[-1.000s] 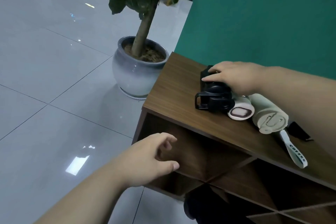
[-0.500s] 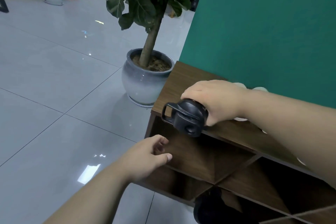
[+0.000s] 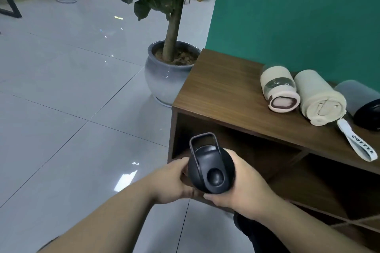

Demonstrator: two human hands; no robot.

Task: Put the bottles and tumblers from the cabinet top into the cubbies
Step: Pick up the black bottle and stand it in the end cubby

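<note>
Head view shows both hands wrapped around a black bottle, which is held in the air in front of the cabinet's upper left cubby. The left hand cups the bottle's left side, thumb on the near edge and fingers curled out of sight behind it. The right hand clasps the right side, thumb pressed along the lower rim of the lid and palm against the body. Both grips are closed on the bottle. Its lid faces the camera, with a round cap low on the lid and a loop handle standing up at the top, overlapping the cubby's dark opening.

On the cabinet top, well to the right of the held bottle and higher in the picture, three more vessels lie on their sides with lids toward the camera. A cream tumbler with a clear band lies leftmost, just beside a larger cream tumbler, whose white strap printed COFFEE hangs over the cabinet's front edge. A grey bottle with a black lid lies beyond that, cut off by the frame edge.

Left of the cabinet, a potted plant in a grey glazed pot stands on the tiled floor, just beside the cabinet's far left corner. A green wall rises behind the cabinet.
</note>
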